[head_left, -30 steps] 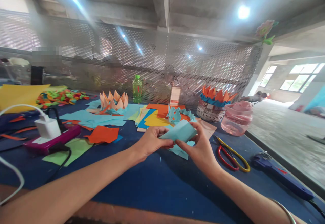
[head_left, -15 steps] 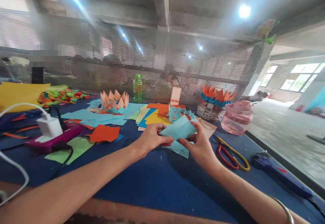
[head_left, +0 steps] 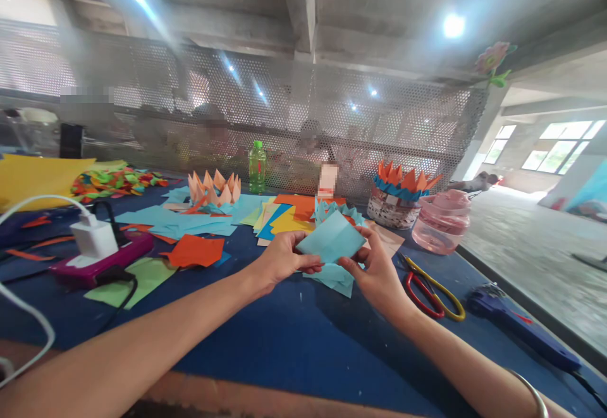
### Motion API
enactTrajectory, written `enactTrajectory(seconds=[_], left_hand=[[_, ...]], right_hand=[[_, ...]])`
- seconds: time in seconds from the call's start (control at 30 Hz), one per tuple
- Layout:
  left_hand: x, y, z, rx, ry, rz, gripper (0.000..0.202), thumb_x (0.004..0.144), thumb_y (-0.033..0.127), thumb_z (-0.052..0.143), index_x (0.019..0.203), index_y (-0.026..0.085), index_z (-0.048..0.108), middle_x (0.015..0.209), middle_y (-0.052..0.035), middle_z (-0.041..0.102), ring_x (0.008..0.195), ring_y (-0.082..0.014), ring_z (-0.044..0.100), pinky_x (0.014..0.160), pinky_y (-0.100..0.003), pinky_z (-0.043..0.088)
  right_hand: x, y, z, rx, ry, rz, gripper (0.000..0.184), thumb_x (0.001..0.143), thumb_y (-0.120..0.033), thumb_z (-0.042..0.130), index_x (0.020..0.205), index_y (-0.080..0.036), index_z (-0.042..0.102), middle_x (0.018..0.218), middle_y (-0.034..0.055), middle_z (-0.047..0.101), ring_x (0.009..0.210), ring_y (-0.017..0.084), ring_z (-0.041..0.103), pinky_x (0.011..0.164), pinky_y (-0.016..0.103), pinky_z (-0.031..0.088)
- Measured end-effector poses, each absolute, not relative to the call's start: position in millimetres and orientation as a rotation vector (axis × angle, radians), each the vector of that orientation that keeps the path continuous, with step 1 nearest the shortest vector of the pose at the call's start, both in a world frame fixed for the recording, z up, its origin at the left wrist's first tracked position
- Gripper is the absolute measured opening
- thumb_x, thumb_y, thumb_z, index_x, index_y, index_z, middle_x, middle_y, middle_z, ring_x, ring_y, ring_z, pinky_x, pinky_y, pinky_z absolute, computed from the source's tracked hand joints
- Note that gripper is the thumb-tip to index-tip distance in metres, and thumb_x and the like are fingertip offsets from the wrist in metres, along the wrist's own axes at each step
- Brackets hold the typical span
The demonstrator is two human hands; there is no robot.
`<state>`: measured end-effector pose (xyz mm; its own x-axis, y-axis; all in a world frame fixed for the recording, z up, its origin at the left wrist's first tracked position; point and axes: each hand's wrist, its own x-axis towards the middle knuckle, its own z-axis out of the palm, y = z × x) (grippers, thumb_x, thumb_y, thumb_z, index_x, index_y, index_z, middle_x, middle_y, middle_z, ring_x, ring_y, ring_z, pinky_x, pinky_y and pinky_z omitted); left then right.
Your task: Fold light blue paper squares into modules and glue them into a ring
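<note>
A light-blue sheet of paper (head_left: 332,239) is held up between both hands, above the table. My left hand (head_left: 289,257) pinches its left corner, thumb in front and fingers behind. At the right edge my right hand (head_left: 372,263) grips it the same way. Beneath lie more light-blue paper pieces (head_left: 332,279). Just behind the held sheet stands a light-blue folded-paper ring with points (head_left: 327,208), partly hidden by it. Red-and-yellow-handled scissors (head_left: 434,291) rest right of my right hand.
Further right lie a blue hot-glue gun (head_left: 521,326) and a pink bottle (head_left: 441,222). A peach pointed paper ring (head_left: 214,189), a green bottle (head_left: 257,168) and an orange-topped paper basket (head_left: 396,203) stand behind. At left are a purple power strip (head_left: 102,260) and orange paper (head_left: 196,250).
The light-blue sheet has tilted so that more of its face shows toward me. My right hand has shifted slightly on its edge; both hands stay in nearly the same place.
</note>
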<state>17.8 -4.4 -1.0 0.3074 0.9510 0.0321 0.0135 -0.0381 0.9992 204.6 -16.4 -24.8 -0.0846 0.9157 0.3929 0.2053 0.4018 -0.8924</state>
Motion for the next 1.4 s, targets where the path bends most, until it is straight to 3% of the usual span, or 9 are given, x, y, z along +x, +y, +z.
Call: enactTrajectory(seconds=[0.27, 0.47, 0.67, 0.87, 0.97, 1.2, 1.3, 1.4], left_hand=[[14.3, -4.1, 0.0, 1.388, 0.989, 1.035, 0.027, 0.061, 0.019, 0.077, 0.080, 0.012, 0.060, 0.059, -0.0007, 0.067, 0.057, -0.0134, 0.064, 0.056, -0.023, 0.052], [14.7, -4.6, -1.2, 1.361, 0.990, 1.064, 0.027, 0.060, 0.019, 0.077, 0.081, 0.011, 0.062, 0.063, -0.0027, 0.068, 0.060, -0.0142, 0.065, 0.061, -0.024, 0.053], [16.6, -3.1, -3.8, 1.334, 0.956, 1.123, 0.028, 0.062, 0.025, 0.078, 0.081, 0.011, 0.063, 0.069, -0.0036, 0.069, 0.067, -0.0157, 0.067, 0.067, -0.026, 0.054], [23.8, -8.3, -6.1, 1.422, 0.876, 1.038, 0.024, 0.066, 0.024, 0.074, 0.084, 0.012, 0.063, 0.073, -0.0031, 0.069, 0.071, -0.0159, 0.066, 0.068, -0.026, 0.053], [25.9, -9.9, -8.3, 1.553, 0.867, 0.983, 0.025, 0.069, 0.023, 0.070, 0.090, 0.013, 0.061, 0.077, -0.0048, 0.069, 0.075, -0.0180, 0.067, 0.069, -0.028, 0.052], [19.3, -11.8, -7.2, 1.998, 0.878, 1.285, 0.055, 0.077, 0.008, 0.054, 0.128, 0.023, 0.038, 0.112, -0.0086, 0.056, 0.095, -0.0178, 0.059, 0.075, -0.028, 0.051], [15.0, -13.5, -1.8, 2.299, 0.874, 1.320, 0.056, 0.080, 0.002, 0.045, 0.130, 0.027, 0.040, 0.117, -0.0081, 0.051, 0.102, -0.0175, 0.053, 0.084, -0.030, 0.048], [13.1, -14.0, 0.8, 2.524, 0.830, 1.203, 0.054, 0.079, -0.002, 0.042, 0.122, 0.028, 0.051, 0.114, -0.0059, 0.051, 0.106, -0.0180, 0.050, 0.092, -0.034, 0.042]], right_hand=[[206.3, -15.8, -21.3, -1.027, -1.542, 0.758, 0.057, 0.072, -0.034, 0.068, 0.117, -0.020, 0.036, 0.064, -0.0022, 0.060, 0.060, 0.016, 0.056, 0.062, 0.030, 0.045], [206.9, -14.2, -22.8, -0.962, -1.514, 0.820, 0.050, 0.079, -0.038, 0.061, 0.118, -0.020, 0.036, 0.069, -0.0007, 0.062, 0.071, 0.018, 0.060, 0.070, 0.032, 0.045], [197.4, -19.5, -18.7, -0.910, -1.449, 0.990, 0.043, 0.075, -0.044, 0.064, 0.109, -0.019, 0.052, 0.077, 0.0012, 0.063, 0.075, 0.017, 0.060, 0.066, 0.029, 0.046], [191.3, -24.9, -20.4, -0.926, -1.533, 1.154, 0.031, 0.074, -0.041, 0.066, 0.089, -0.014, 0.065, 0.083, 0.0061, 0.068, 0.079, 0.019, 0.062, 0.074, 0.031, 0.047], [195.0, -21.6, -21.2, -1.019, -1.488, 1.069, 0.031, 0.074, -0.043, 0.065, 0.083, -0.013, 0.065, 0.076, 0.0046, 0.068, 0.071, 0.017, 0.060, 0.067, 0.028, 0.045], [205.9, -10.7, -23.0, -1.085, -1.469, 0.986, 0.031, 0.073, -0.045, 0.064, 0.078, -0.014, 0.064, 0.070, 0.0041, 0.066, 0.064, 0.015, 0.057, 0.060, 0.026, 0.044], [206.2, -10.7, -22.3, -1.081, -1.491, 0.973, 0.030, 0.071, -0.045, 0.066, 0.075, -0.015, 0.062, 0.068, 0.0034, 0.065, 0.061, 0.014, 0.056, 0.058, 0.026, 0.043], [205.3, -11.6, -22.2, -1.053, -1.532, 0.961, 0.029, 0.072, -0.044, 0.064, 0.076, -0.016, 0.062, 0.068, 0.0026, 0.065, 0.061, 0.014, 0.055, 0.058, 0.026, 0.042]])
